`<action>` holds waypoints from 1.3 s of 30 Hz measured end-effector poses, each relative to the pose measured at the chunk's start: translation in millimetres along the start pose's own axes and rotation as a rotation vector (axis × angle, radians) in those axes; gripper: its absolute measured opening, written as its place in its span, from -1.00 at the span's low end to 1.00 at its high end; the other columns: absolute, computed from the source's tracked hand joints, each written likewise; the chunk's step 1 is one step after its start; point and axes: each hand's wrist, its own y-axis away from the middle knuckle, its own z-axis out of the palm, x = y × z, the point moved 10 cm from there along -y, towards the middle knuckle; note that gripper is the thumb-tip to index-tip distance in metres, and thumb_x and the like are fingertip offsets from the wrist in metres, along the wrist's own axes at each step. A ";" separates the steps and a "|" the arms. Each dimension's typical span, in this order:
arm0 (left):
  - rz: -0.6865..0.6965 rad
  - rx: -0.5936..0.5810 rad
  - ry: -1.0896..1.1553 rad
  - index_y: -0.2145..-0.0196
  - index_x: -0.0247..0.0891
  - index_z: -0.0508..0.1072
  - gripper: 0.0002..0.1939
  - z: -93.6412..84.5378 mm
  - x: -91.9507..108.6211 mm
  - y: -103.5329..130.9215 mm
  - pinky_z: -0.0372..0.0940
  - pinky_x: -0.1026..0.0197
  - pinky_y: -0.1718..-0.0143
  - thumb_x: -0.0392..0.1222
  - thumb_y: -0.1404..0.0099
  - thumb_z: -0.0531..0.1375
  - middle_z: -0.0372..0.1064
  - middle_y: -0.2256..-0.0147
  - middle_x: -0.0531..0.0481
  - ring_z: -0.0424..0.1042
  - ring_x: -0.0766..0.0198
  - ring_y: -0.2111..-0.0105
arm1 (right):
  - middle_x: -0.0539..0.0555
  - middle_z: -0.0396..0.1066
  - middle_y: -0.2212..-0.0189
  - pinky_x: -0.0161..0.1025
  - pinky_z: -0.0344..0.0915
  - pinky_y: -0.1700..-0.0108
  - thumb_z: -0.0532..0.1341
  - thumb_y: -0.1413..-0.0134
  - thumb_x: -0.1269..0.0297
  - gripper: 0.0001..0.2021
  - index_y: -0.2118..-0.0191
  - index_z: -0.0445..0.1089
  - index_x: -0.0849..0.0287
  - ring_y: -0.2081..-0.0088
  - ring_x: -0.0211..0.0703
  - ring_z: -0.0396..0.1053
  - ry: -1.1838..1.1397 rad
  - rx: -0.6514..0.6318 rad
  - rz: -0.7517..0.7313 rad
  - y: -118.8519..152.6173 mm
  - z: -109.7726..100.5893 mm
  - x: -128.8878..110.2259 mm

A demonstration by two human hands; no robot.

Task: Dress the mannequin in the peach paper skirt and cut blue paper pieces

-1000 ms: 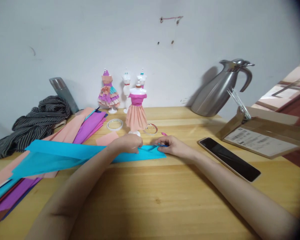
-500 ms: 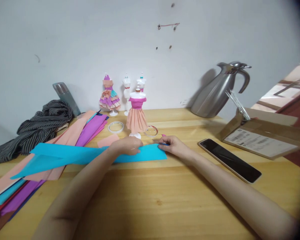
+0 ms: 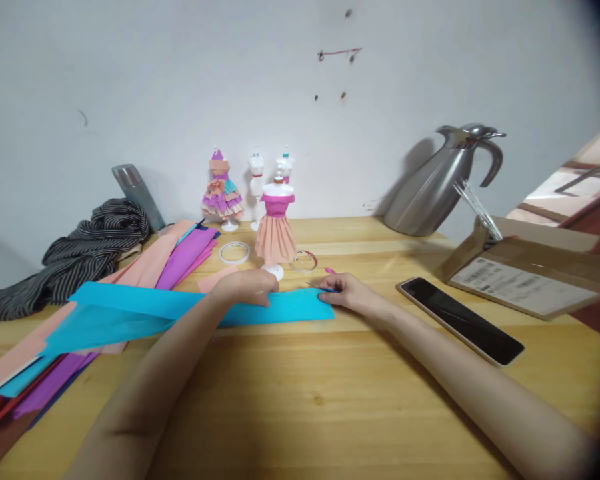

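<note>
A long blue paper strip (image 3: pixel 300 305) lies across the table, its wider left part spread over other coloured papers. My left hand (image 3: pixel 250 287) is closed on the strip near its middle. At the strip's right end, my right hand (image 3: pixel 347 293) holds small scissors (image 3: pixel 327 289), their blades pointing left over the strip's upper edge. Just behind my hands stands a small dress form (image 3: pixel 276 223) in a pink top and peach pleated skirt. A peach paper piece (image 3: pixel 217 277) is partly hidden behind my left hand.
Two tape rolls, one at left (image 3: pixel 234 253) and one at right (image 3: pixel 305 261), flank the dress form. More forms (image 3: pixel 222 193) stand by the wall. A phone (image 3: pixel 460 320), cardboard box (image 3: pixel 525 273) and steel jug (image 3: pixel 425 187) are right; coloured papers (image 3: pixel 147 260) and striped cloth (image 3: pixel 95 240) left.
My left hand has slid slightly left along the blue strip. The strip's left part has shifted and spread. The right hand has barely moved, and more of the scissors shows.
</note>
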 end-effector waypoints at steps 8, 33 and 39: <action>-0.052 0.034 -0.040 0.28 -0.31 0.47 -0.80 0.7 -4.4 -2.5 0.18 0.23 0.43 -0.30 -0.13 0.11 0.45 0.31 -0.11 0.37 0.20 0.38 | -0.04 0.27 0.52 -0.24 0.15 0.36 0.20 0.11 0.20 -0.82 0.41 0.37 0.22 0.47 -0.25 0.19 0.033 0.006 -0.004 0.1 7.5 3.1; -0.083 0.018 -0.029 0.36 -0.33 0.45 -0.83 -3.9 -27.0 14.7 0.19 0.26 0.45 -0.32 -0.06 0.10 0.43 0.36 -0.09 0.31 0.24 0.44 | -0.09 0.28 0.60 -0.03 0.12 -0.05 0.29 0.15 0.03 -0.70 0.53 0.35 0.19 0.54 -0.32 0.16 -0.228 0.082 0.039 3.0 -6.1 5.3; -0.088 0.022 -0.036 0.30 -0.33 0.44 -0.79 -5.2 -26.1 13.2 0.25 0.23 0.38 -0.31 -0.09 0.09 0.43 0.31 -0.12 0.35 0.21 0.40 | -0.05 0.28 0.55 -0.21 0.20 0.26 0.30 0.16 -0.01 -0.66 0.44 0.37 0.22 0.51 -0.32 0.16 -0.256 0.064 0.064 6.0 -3.4 6.2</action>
